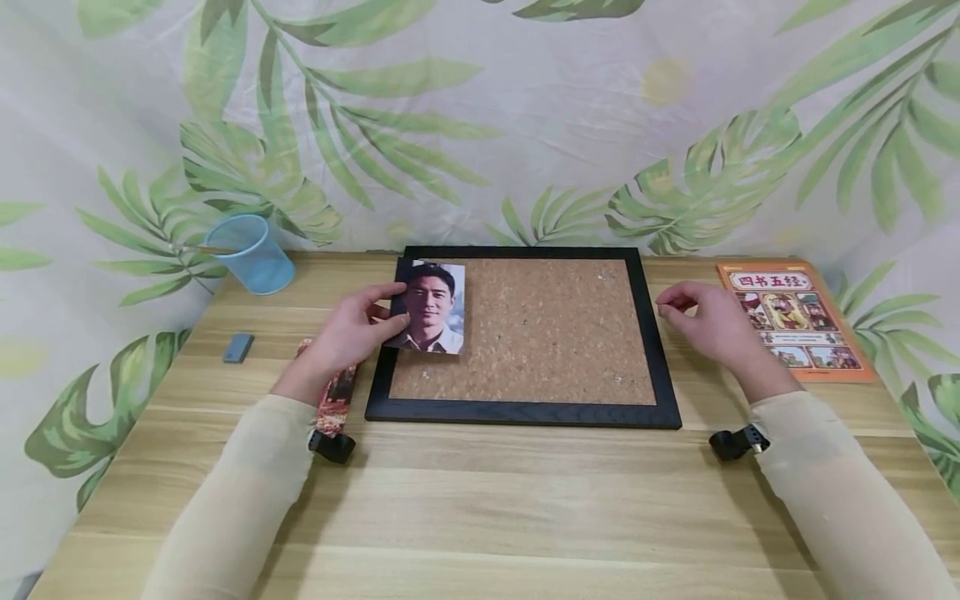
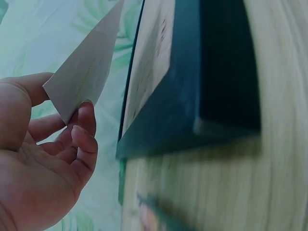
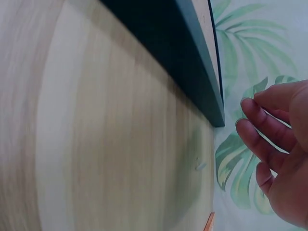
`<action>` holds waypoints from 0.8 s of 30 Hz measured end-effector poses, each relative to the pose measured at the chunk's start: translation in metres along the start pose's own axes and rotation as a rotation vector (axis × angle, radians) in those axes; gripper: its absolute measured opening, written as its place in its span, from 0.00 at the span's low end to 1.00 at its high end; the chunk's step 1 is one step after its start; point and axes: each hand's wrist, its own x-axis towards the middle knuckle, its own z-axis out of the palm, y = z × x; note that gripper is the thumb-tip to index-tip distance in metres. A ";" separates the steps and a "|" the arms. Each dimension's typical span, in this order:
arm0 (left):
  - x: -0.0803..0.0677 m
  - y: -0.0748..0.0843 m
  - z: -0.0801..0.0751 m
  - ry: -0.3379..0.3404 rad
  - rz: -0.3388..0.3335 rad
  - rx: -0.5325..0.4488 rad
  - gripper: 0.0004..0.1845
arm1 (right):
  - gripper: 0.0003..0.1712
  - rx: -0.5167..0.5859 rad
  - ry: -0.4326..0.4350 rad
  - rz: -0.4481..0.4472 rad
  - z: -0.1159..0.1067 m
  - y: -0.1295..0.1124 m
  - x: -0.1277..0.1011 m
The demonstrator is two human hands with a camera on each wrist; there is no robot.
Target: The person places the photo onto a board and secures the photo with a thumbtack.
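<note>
My left hand [image 1: 362, 323] pinches the left side of a portrait photo [image 1: 442, 312] between thumb and fingers. The photo overlaps the left part of a black-framed cork board [image 1: 555, 333] in the head view; its plain white back [image 2: 89, 65] faces the left wrist camera, tilted and raised off the board. Beyond the board's right edge, my right hand [image 1: 712, 323] hovers above the table, fingers loosely curled, thumb and index fingertips close together. Nothing shows between them. A small clear object [image 3: 200, 165] lies on the table below this hand.
Small clear pieces [image 1: 604, 277] sit near several cork corners. A blue mesh cup [image 1: 262, 260] stands back left, with a grey-blue block [image 1: 238, 347] in front. A reddish printed item [image 1: 335, 404] lies under my left forearm. An orange-bordered book [image 1: 806, 329] lies right.
</note>
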 end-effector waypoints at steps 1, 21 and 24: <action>0.001 0.002 0.004 -0.004 0.003 0.011 0.29 | 0.11 -0.003 0.000 -0.002 0.001 -0.002 0.000; 0.022 0.019 0.052 -0.166 -0.005 0.196 0.37 | 0.08 0.101 -0.076 -0.104 0.025 -0.045 0.012; 0.024 0.021 0.054 -0.174 0.000 0.282 0.38 | 0.08 0.142 -0.105 -0.109 0.028 -0.054 0.016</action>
